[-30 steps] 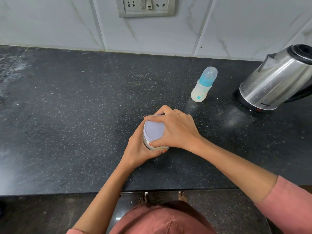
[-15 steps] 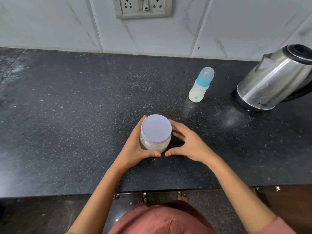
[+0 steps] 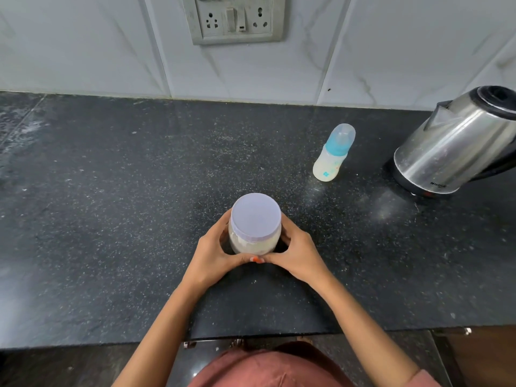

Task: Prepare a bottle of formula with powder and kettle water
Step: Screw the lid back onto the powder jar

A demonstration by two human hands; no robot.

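Note:
A clear powder jar (image 3: 254, 230) with a pale lilac lid stands upright on the black counter (image 3: 111, 219), whitish powder showing through its wall. My left hand (image 3: 215, 254) wraps its left side and my right hand (image 3: 298, 254) its right side, thumbs meeting in front. A baby bottle (image 3: 333, 153) with a blue collar and clear cap, holding whitish liquid, stands to the far right of the jar. The steel kettle (image 3: 458, 146) sits on its black base at the right edge, lid on.
A tiled wall with a socket panel (image 3: 236, 19) runs behind the counter. The counter's front edge (image 3: 83, 344) lies near me, with a drawer handle below it. White dust marks the left of the counter.
My right hand came off the jar's lid and dropped to the jar's right side. Both hands now cup the jar's body. The jar stays in place.

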